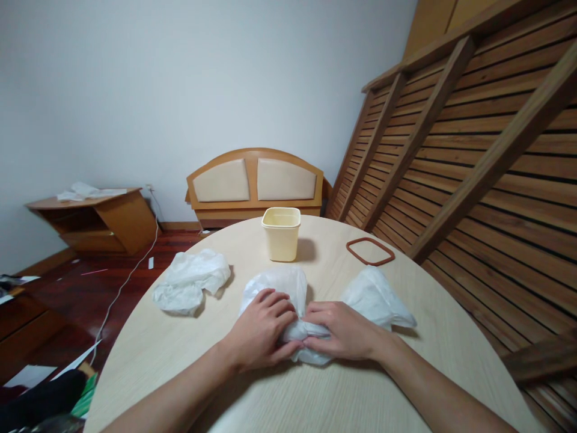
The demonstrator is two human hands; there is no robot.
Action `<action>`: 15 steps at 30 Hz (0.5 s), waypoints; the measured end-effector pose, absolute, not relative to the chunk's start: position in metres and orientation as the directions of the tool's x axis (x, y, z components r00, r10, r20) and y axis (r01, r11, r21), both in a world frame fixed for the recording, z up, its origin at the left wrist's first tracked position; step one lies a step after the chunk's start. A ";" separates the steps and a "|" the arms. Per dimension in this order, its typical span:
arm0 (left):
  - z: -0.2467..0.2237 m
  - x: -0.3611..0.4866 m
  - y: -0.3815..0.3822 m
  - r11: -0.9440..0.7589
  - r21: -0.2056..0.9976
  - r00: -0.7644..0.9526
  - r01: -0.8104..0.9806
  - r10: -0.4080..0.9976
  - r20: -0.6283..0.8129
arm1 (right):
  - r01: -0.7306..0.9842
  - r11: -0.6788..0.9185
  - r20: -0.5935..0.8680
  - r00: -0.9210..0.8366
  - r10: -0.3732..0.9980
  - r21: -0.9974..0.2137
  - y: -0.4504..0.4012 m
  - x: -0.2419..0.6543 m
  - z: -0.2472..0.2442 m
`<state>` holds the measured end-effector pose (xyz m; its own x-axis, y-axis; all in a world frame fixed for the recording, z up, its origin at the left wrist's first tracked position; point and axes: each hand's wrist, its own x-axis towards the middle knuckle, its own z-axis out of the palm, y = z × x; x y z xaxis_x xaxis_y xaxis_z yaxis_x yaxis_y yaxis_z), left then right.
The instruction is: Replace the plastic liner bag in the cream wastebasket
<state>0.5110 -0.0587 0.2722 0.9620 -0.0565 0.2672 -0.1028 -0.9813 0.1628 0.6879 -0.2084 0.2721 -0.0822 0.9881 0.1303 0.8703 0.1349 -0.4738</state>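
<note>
A thin white plastic bag [282,282] lies crumpled on the table in front of me, partly hidden under my hands. My left hand [265,328] is wrapped over its left side, the thumb pressed against the bunched plastic. From the right, my right hand [338,329] pinches a gathered part of the same bag between thumb and fingers. Beside my right hand sits another white plastic bag [376,297], loosely puffed up. Farther left, a third crumpled white bag [193,279] rests apart from both hands.
A cream-coloured square bin [282,237] stands upright at the far side of the round table [180,373]. A brown rounded-square ring [370,251] lies flat to its right. Beyond are a headboard [255,180], slatted wood panels [496,150] and a low cabinet [99,225].
</note>
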 end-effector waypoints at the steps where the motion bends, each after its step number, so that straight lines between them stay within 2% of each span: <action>1: 0.271 0.511 -0.059 -0.983 0.158 0.962 -0.093 -0.047 0.270 | 0.876 0.117 0.137 -0.059 0.989 -0.468 -0.209 0.688 0.273; 5: 0.271 0.511 -0.060 -0.990 0.136 0.969 -0.037 -0.002 0.247 | 0.895 -0.067 0.151 0.148 0.977 -0.441 -0.210 0.697 0.272; 9: 0.273 0.511 -0.061 -0.992 0.122 0.964 0.039 0.069 0.257 | 0.908 -0.263 0.115 0.314 0.942 -0.327 -0.211 0.706 0.268; 12: 0.273 0.509 -0.061 -0.993 0.113 0.961 0.027 0.056 0.269 | 0.909 -0.320 0.166 0.370 0.914 -0.266 -0.211 0.708 0.265; 15: 0.272 0.507 -0.060 -0.994 0.108 0.962 0.017 0.046 0.270 | 0.895 -0.321 0.250 0.402 0.881 -0.311 -0.209 0.706 0.262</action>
<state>0.5074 -0.0596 0.2718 0.9616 0.0457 0.2705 0.0169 -0.9940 0.1081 0.7064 -0.2088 0.2617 0.4023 0.8807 0.2498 0.8947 -0.3205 -0.3110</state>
